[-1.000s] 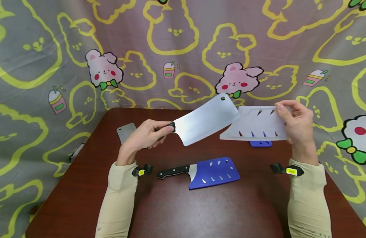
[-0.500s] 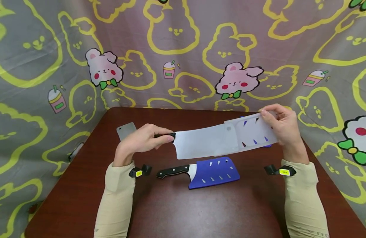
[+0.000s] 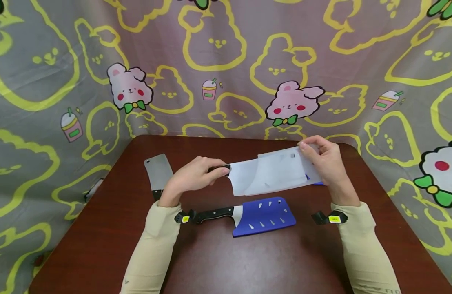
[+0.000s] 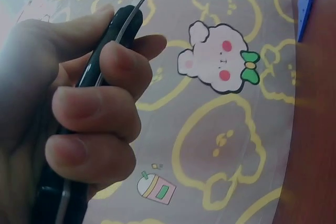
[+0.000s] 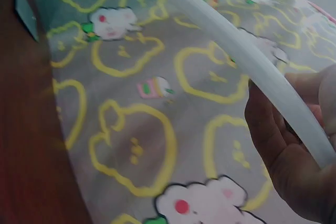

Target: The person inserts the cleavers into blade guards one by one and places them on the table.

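Note:
My left hand (image 3: 193, 177) grips the black handle (image 4: 128, 22) of a cleaver (image 3: 240, 179), fingers curled round it in the left wrist view. The silver blade points right, above the table. With my right hand (image 3: 326, 161) I pinch the far end of a translucent white blade guard (image 3: 281, 173) between thumb and fingers. Most of the blade shows through the guard; only the part near the handle is bare. Edge-on in the right wrist view, the guard (image 5: 247, 51) looks like a curved white strip. Below both hands lies a second cleaver (image 3: 216, 212) in a blue slotted guard (image 3: 266, 216).
A smaller bare cleaver (image 3: 158, 168) lies at the back left of the dark wooden table (image 3: 248, 265). Behind the white guard, a blue piece (image 3: 317, 183) partly shows on the table. A patterned cloth curtain (image 3: 233, 41) hangs round the back and sides.
My right hand has moved left and slightly down with the white guard, which now covers most of the blade. The cleaver has come down from its tilt, then moved slightly right.

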A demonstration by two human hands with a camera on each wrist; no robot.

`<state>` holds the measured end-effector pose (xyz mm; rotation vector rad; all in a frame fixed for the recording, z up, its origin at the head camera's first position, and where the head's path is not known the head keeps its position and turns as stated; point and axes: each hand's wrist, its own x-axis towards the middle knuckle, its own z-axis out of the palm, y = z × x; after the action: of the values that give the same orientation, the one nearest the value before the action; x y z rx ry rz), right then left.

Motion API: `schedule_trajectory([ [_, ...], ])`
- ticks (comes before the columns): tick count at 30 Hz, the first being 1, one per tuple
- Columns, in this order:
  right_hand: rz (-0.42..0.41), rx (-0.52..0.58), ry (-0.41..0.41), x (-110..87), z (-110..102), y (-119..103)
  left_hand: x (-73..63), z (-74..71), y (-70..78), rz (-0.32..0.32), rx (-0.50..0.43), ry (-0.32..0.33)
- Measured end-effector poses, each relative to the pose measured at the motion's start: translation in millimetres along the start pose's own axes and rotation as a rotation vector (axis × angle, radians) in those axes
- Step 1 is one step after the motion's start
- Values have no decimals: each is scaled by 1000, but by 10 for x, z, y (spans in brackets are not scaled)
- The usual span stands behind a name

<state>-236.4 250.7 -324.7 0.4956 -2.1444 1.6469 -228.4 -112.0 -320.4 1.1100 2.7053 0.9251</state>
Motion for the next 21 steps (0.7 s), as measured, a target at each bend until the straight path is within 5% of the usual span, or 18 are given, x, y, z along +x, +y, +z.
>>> schedule_trajectory([
  [9,76,-7,-53,-74,313,10,49,99,41,-8,12,-2],
  [14,97,2,-46,-99,353,9,46,89,39,-31,21,-5],
  [21,189,-18,-155,-48,331,113,52,100,-15,-103,-7,-55],
])
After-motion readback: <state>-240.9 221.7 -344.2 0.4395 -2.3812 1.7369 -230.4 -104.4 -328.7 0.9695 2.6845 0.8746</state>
